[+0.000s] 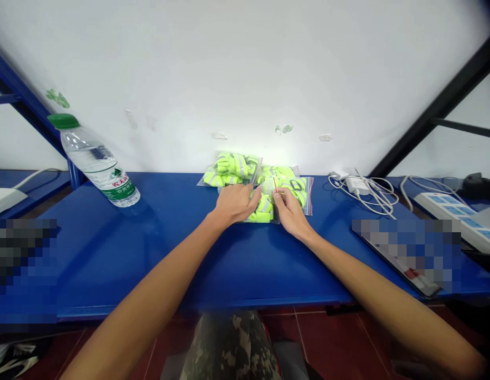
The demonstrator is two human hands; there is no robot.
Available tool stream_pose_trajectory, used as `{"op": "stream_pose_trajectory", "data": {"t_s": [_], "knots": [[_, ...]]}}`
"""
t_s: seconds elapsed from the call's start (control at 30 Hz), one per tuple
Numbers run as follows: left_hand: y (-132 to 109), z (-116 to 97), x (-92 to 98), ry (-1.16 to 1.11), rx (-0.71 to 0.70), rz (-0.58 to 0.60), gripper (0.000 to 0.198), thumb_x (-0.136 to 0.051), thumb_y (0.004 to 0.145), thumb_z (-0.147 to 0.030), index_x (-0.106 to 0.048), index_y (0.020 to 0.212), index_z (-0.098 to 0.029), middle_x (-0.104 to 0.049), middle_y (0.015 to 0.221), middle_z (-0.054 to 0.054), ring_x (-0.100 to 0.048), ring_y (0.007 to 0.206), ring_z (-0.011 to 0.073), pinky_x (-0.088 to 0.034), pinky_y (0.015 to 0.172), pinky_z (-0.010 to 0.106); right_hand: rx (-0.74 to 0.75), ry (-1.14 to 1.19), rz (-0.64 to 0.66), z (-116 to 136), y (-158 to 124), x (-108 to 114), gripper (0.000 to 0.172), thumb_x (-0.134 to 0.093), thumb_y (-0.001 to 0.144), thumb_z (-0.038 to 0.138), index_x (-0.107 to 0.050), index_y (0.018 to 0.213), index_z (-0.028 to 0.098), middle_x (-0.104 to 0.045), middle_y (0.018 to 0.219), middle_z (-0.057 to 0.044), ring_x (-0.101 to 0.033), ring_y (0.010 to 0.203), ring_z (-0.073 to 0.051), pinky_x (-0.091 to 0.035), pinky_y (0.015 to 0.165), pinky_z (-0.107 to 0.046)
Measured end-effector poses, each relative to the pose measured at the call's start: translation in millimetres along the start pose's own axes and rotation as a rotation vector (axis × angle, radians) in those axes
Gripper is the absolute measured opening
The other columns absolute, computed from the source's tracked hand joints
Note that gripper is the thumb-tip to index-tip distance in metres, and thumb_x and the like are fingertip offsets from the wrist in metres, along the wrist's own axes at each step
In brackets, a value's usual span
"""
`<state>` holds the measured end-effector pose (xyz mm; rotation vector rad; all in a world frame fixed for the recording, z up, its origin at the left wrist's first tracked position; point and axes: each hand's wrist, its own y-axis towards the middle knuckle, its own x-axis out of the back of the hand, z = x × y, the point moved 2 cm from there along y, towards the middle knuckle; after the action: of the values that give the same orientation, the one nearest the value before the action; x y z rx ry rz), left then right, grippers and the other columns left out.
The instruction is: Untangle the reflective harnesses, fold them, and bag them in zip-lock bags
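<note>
Several clear zip bags of neon-yellow reflective bands (232, 168) lie at the back of the blue table (157, 253), against the white wall. My left hand (233, 205) rests on the nearest bag (263, 209), fingers curled over its left side. My right hand (289, 212) pinches the same bag at its right edge, near a red zip strip. Both forearms reach in from the bottom of the view.
A plastic water bottle (95, 161) with a green cap stands tilted at the back left. White cables and a charger (361, 186) lie at the back right, beside a power strip (456, 212). Blue and black shelf struts frame both sides.
</note>
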<state>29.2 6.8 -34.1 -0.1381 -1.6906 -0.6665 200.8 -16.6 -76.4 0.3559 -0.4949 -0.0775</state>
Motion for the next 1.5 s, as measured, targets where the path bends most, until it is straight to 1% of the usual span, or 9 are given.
{"op": "stream_pose_trajectory", "data": {"t_s": [0.2, 0.37, 0.5, 0.77, 0.97, 1.1, 1.2, 1.3, 1.5], "knots": [[-4, -8, -12.3, 0.025, 0.095, -0.058, 0.066, -0.009, 0.102, -0.044, -0.067, 0.087, -0.015, -0.072, 0.083, 0.012, -0.069, 0.075, 0.0238, -0.044, 0.065, 0.031, -0.107, -0.210, -0.135, 16, 6, -24, 0.051, -0.033, 0.095, 0.065, -0.056, 0.096, 0.019, -0.067, 0.085, -0.009, -0.061, 0.082, -0.024, -0.041, 0.072, -0.032], [-5, -11, -13.8, 0.016, 0.154, -0.077, 0.066, -0.010, 0.103, -0.039, -0.069, 0.086, -0.014, -0.074, 0.084, 0.013, -0.070, 0.075, 0.0246, -0.045, 0.065, 0.032, -0.105, -0.401, -0.137, 17, 15, -38, 0.051, -0.025, 0.101, 0.052, -0.062, 0.093, 0.017, -0.071, 0.094, -0.017, -0.065, 0.091, -0.029, -0.041, 0.080, -0.035], [-5, -11, -13.9, 0.011, 0.168, -0.090, 0.066, -0.013, 0.103, -0.037, -0.071, 0.082, -0.013, -0.074, 0.083, 0.014, -0.070, 0.073, 0.0258, -0.046, 0.065, 0.034, -0.051, -0.440, -0.131, 17, 18, -38, 0.051, -0.025, 0.102, 0.045, -0.066, 0.094, 0.016, -0.073, 0.095, -0.017, -0.067, 0.089, -0.027, -0.041, 0.078, -0.033], [-4, -8, -18.3, -0.007, 0.175, -0.115, 0.066, -0.016, 0.102, -0.035, -0.073, 0.078, -0.011, -0.073, 0.079, 0.018, -0.069, 0.071, 0.0270, -0.045, 0.064, 0.037, -0.024, -0.450, -0.131, 20, 19, -40, 0.048, -0.028, 0.102, 0.035, -0.065, 0.081, 0.016, -0.071, 0.080, -0.014, -0.064, 0.075, -0.024, -0.038, 0.073, -0.032], [-3, 8, -11.4, -0.038, 0.136, -0.117, 0.062, -0.019, 0.103, -0.039, -0.071, 0.078, -0.016, -0.073, 0.079, 0.013, -0.068, 0.074, 0.0244, -0.038, 0.061, 0.033, 0.042, -0.157, -0.038, 20, 22, -27, 0.049, -0.032, 0.100, 0.050, -0.057, 0.072, 0.019, -0.061, 0.070, -0.004, -0.055, 0.067, -0.018, -0.038, 0.067, -0.030], [-1, 31, -1.6, -0.053, 0.058, -0.115, 0.058, -0.020, 0.103, -0.045, -0.067, 0.082, -0.018, -0.072, 0.078, 0.008, -0.066, 0.074, 0.0225, -0.036, 0.062, 0.032, -0.132, 0.303, 0.191, 13, 24, -16, 0.037, -0.062, 0.084, 0.053, -0.061, 0.075, 0.017, -0.061, 0.075, -0.001, -0.055, 0.070, -0.015, -0.045, 0.065, -0.027], [1, 37, 5.4, 0.004, -0.005, -0.213, 0.044, -0.033, 0.101, -0.046, -0.066, 0.095, -0.018, -0.072, 0.093, 0.009, -0.064, 0.090, 0.0251, -0.039, 0.072, 0.034, -0.343, 0.603, 0.313, 9, 24, -12, 0.034, -0.084, 0.065, 0.040, -0.068, 0.081, 0.015, -0.063, 0.079, -0.001, -0.058, 0.071, -0.013, -0.052, 0.066, -0.027], [1, 29, 9.7, 0.083, 0.005, -0.303, 0.029, -0.045, 0.098, -0.039, -0.063, 0.101, -0.017, -0.069, 0.101, 0.010, -0.059, 0.101, 0.0276, -0.040, 0.080, 0.036, -0.462, 0.721, 0.325, 8, 24, -7, 0.030, -0.088, 0.061, 0.024, -0.071, 0.083, 0.014, -0.065, 0.080, -0.001, -0.062, 0.074, -0.013, -0.056, 0.072, -0.031], [-1, 12, 7.7, 0.034, 0.087, -0.182, 0.022, -0.042, 0.100, -0.032, -0.060, 0.100, -0.020, -0.070, 0.092, 0.005, -0.064, 0.084, 0.0215, -0.037, 0.064, 0.031, -0.622, 0.738, 0.277, 7, 26, 3, 0.019, -0.077, 0.064, -0.002, -0.069, 0.077, 0.011, -0.068, 0.071, -0.002, -0.066, 0.069, -0.014, -0.060, 0.072, -0.033]]}}
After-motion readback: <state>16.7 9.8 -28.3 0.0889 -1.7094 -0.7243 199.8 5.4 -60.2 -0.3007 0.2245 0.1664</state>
